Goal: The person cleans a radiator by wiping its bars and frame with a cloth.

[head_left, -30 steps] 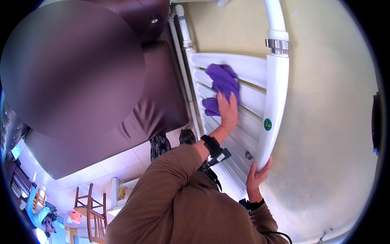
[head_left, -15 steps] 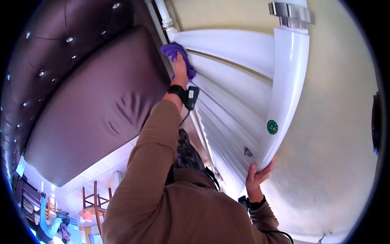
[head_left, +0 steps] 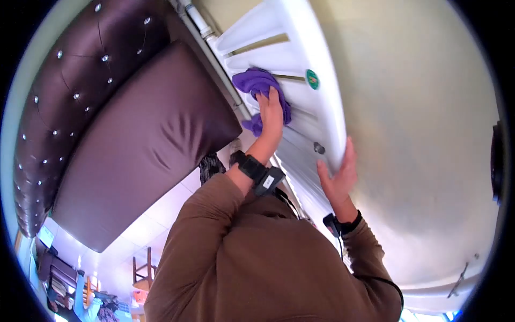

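My left hand (head_left: 271,115) presses a bunched purple cloth (head_left: 256,81) against the slats of a white radiator (head_left: 330,107). Its fingers are bent over the cloth, and part of the fabric hangs below them. At the radiator's near end, my right hand (head_left: 341,180) straddles the smooth outer edge, thumb on one side and straight fingers on the wall side. Whether its palm touches the edge, I cannot tell. A round green sticker (head_left: 312,79) and a small dark metal fitting (head_left: 319,147) are on the radiator.
A brown padded sofa (head_left: 145,134) with a studded back stands left of the radiator. White pipes (head_left: 199,21) run beside it at the top. The pale wall (head_left: 413,134) fills the right. A wooden chair (head_left: 144,271) and a person (head_left: 80,300) appear at lower left.
My left hand and the purple cloth have moved from the pipe-side corner along the slats, closer to me. My right hand's fingers have straightened at the edge. The whole view has shifted.
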The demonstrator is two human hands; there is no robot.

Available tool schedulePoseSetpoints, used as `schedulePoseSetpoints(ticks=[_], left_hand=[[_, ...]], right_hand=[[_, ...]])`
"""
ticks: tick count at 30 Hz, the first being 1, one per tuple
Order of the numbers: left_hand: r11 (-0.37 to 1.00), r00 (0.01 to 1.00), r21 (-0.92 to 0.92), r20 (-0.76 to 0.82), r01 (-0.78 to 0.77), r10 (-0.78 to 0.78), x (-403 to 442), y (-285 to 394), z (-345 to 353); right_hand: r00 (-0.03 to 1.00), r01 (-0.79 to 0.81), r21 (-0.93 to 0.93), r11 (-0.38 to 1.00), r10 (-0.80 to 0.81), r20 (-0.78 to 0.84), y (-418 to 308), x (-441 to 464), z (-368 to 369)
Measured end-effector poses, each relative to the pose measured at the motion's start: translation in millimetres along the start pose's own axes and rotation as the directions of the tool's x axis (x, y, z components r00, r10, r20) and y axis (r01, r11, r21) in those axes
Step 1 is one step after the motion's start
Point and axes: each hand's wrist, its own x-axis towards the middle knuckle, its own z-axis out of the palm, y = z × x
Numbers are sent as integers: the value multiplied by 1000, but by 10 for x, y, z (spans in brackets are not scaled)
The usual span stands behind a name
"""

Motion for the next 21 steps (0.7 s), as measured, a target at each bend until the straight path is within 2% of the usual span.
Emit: schedulePoseSetpoints(ticks=[3,4,6,8,10,12,13,15,16,17,18,20,21], left_hand=[[983,987,-156,117,-95,114,-431,264,86],[985,980,-136,148,-109,129,-598,347,99],[970,998,-241,64,24,-8,-833,488,173],[960,985,-274,171,52,-5,-1041,761,229],[927,986,-369,168,73,-11,-1116,888,282],[942,979,-324,201,89,-24,-1027,837,287],[953,971,-298,238,62,11,-882,776,262],[951,936,-259,345,166,-70,-820,760,271],[950,917,-226,382,214,-116,-780,714,259],[969,945,-218,324,119,-43,-693,627,183],[977,957,-211,287,32,30,-593,534,234],[979,942,-187,336,85,-18,-512,546,291],[982,907,0,383,-191,176,-476,363,241]], right_hand=[[1000,-5,41,999,4,16,-19,8,-88],[999,-26,49,998,27,-18,-18,-8,-126],[999,17,52,998,-16,-28,7,-9,-147],[996,51,75,996,-45,-73,139,25,-119],[998,9,131,991,-1,-57,133,27,-136],[994,50,193,980,-30,-109,200,4,-130],[995,34,164,986,-18,-102,176,10,-164],[991,-48,132,990,64,-118,229,-91,-240],[982,-34,133,991,57,-178,265,-150,-219],[975,67,161,985,-30,-222,233,-127,-155],[972,84,174,981,-42,-233,245,-121,-141],[977,18,80,997,-1,-211,280,-237,-200],[955,24,115,993,11,-298,277,-263,-249]])
